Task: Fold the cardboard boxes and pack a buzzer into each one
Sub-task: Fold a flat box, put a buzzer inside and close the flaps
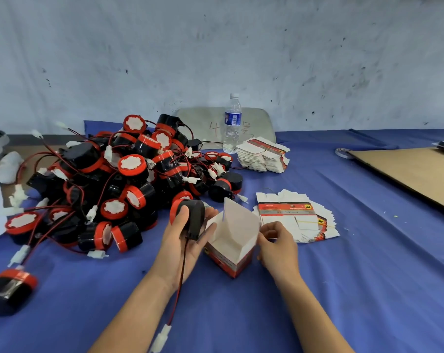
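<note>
Both bare forearms [139,301] reach forward from the lower edge, the left hand [173,238] cupped palm-up with thumb and fingers curled round a buzzer [194,217], the right hand [279,247] (knuckles toward the camera) pinching the wall of an open box [231,248].

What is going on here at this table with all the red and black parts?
A person is packing buzzers into small cardboard boxes. The left hand holds one buzzer beside an opened box, its wire hanging down. The right hand grips the box's side, so it stands upright with the top open. The buzzer is not yet inside. A pile of buzzers lies to the left; flat unfolded boxes lie to the right.
</note>
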Motion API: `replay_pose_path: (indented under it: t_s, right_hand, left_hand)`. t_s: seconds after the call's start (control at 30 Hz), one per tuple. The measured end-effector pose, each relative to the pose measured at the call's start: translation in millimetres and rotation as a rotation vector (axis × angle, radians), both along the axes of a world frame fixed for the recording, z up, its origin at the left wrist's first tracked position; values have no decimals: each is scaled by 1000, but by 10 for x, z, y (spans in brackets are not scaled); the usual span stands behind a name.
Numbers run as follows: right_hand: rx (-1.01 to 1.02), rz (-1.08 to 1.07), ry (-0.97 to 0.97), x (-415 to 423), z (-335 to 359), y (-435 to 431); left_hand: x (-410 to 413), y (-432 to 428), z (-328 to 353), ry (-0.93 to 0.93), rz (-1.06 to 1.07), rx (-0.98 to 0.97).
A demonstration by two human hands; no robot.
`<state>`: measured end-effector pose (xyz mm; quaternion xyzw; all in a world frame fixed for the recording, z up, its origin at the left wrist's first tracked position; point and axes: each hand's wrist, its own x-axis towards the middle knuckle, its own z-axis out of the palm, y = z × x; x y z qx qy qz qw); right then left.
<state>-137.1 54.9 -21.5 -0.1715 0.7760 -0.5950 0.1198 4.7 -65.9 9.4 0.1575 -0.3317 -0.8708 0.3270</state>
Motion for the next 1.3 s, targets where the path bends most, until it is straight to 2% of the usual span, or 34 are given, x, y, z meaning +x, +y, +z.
replay_pose_path:
  t_s: [0.13,0.27,0.4,0.47,0.57,0.6,0.67,0.73,0.83,0.9,1.03,1.07,1.17,1.3]
  right_hand:
    - [-79,-27,-37,28,-7,3]
    - [-369,-35,-129,73,130,68]
    - [-555,48,-13,234,241,86]
    - [-543,63,229,338,249,109]
    - [-401,175,847,469,223,133]
    - [-366,253,993,518,206,114]
    - [-330,371,1156,626,186,52]
    - [-310,437,1164,687,169,6]
    - [-287,402,1103,676,145,-5]
    - [-318,373,998,675,146,-11]
    - [-420,203,691,653,156,5]
    - [-410,168,702,614,163,18]
    - [-341,144,932,498,183,55]
    - [-329,197,956,496,211,44]
  left_hand:
    - [-38,58,-11,-16,91,-124]
    - [-39,87,-40,-61,221,-345]
    - [-14,127,-23,-117,364,-612]
    - [3,174,-14,-88,457,-755]
    - [7,283,22,49,574,-921]
    - [1,319,32,92,596,-959]
    - [-3,362,38,159,619,-1029]
    - [-3,354,28,152,601,-1102]
    - [17,329,-30,29,544,-1170]
    - [16,360,-67,-48,513,-1245]
    - [-12,420,-84,-31,604,-1378]
    - [-10,413,-82,-50,634,-1388]
    - [14,365,-53,-173,674,-1345]
    - [42,281,-42,-268,673,-1295]
